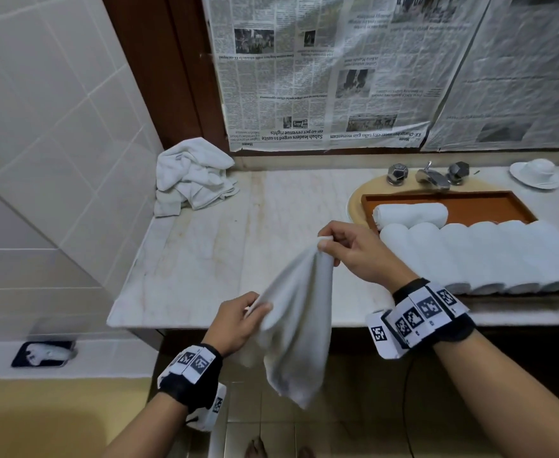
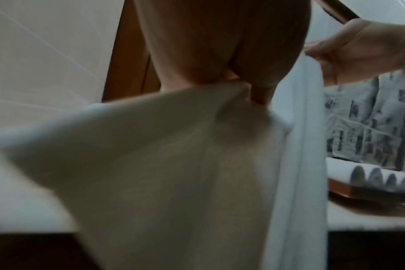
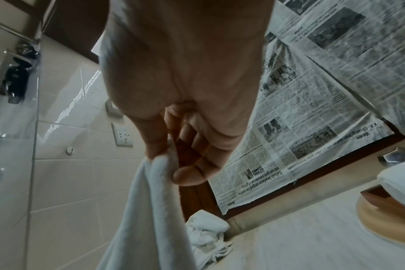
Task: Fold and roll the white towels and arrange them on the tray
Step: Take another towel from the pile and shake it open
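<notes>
A white towel hangs loose in the air in front of the counter edge, held by both hands. My right hand pinches its upper corner between thumb and fingers. My left hand pinches another edge lower down and to the left, with the towel draped below it. The brown tray sits over the sink at the right and holds several rolled white towels in a row, with one more roll lying crosswise behind them. A heap of unfolded white towels lies at the counter's back left corner.
The marble counter stretches between the heap and the tray. Taps stand behind the sink, and a white dish is at the far right. Newspaper covers the mirror. A tiled wall bounds the left side.
</notes>
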